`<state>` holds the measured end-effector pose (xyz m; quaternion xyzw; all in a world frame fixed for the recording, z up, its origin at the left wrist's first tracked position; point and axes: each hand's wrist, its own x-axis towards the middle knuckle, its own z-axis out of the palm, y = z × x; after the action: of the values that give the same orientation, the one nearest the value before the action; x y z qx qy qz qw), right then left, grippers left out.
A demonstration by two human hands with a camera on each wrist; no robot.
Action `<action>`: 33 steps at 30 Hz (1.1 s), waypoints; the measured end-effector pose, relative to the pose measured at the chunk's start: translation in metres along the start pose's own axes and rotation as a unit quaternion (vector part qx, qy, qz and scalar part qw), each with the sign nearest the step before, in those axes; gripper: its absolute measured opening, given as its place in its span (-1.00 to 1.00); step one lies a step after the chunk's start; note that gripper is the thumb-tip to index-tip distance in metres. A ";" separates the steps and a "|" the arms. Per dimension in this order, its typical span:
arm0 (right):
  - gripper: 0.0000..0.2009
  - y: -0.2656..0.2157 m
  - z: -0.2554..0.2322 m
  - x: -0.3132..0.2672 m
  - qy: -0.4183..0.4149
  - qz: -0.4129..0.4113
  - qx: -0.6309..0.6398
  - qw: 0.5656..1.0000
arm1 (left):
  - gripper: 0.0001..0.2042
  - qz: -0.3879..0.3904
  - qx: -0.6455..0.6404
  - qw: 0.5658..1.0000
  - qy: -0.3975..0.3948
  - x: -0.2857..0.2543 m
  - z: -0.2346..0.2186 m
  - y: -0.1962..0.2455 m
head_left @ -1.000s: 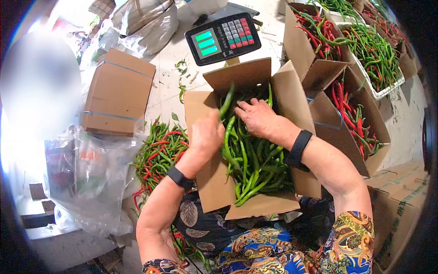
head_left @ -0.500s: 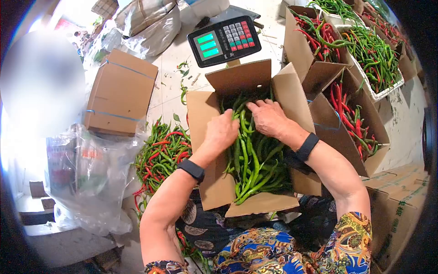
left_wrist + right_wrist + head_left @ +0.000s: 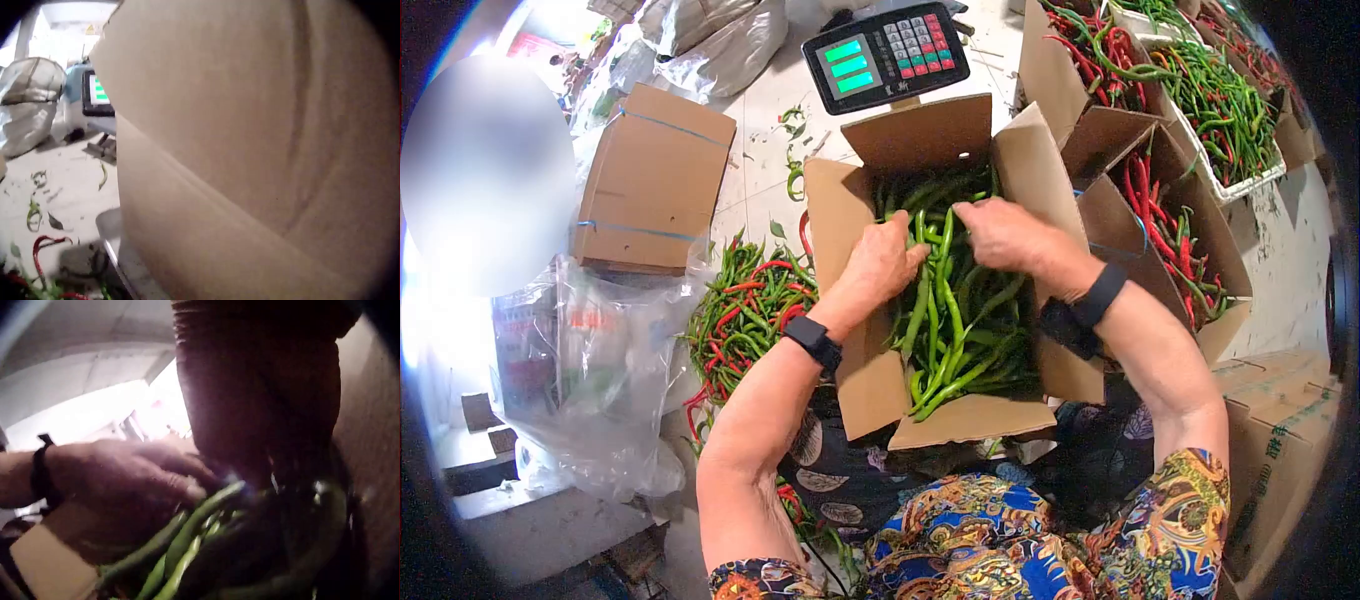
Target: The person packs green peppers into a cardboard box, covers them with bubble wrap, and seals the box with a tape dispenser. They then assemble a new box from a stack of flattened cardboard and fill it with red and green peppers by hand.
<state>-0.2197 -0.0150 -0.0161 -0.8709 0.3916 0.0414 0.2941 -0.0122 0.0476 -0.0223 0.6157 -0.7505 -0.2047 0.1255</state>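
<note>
- Centrally, green peppers point(image 3: 940, 310) lie in an open carton point(image 3: 970, 422).
- Left hand point(image 3: 880, 260), right hand point(image 3: 1010, 237): fingers bent at peppers; whether pinching, cannot tell.
- Top centre: scale display point(image 3: 885, 57), digits illegible.
- Lower right: green-lettered box point(image 3: 1285, 430).

- Head: looks forward and down from above, taking in the open box point(image 3: 925, 132), left hand point(image 3: 875, 262), right hand point(image 3: 1015, 235) and floor point(image 3: 750, 190).
- Left wrist: looks from very close beside cardboard point(image 3: 206, 112), past it to floor and scale point(image 3: 99, 94) at the left.
- Right wrist: looks low across green peppers point(image 3: 187, 550) towards the left hand, with the right hand looming close and dark.
- Shares scale and floor between head and left wrist.
- Shares peppers and hands between head and right wrist.
</note>
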 end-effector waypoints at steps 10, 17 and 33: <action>-0.60 -0.002 -0.095 -0.071 0.108 0.051 0.290 0.950 | -0.25 0.092 0.150 0.984 -0.012 -0.014 -0.002 0.079; -0.56 0.023 -0.146 -0.166 0.132 0.044 0.434 0.890 | -0.16 0.111 0.176 0.974 -0.090 -0.026 0.042 0.075; -0.54 0.083 0.023 -0.459 0.298 0.346 0.464 0.759 | -0.58 0.071 -0.193 0.954 -0.216 -0.090 -0.043 0.188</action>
<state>-0.5913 0.2561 0.0640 -0.4017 0.7054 -0.3078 0.4963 -0.1379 0.1585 0.1083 0.4661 -0.7477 -0.4643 0.0904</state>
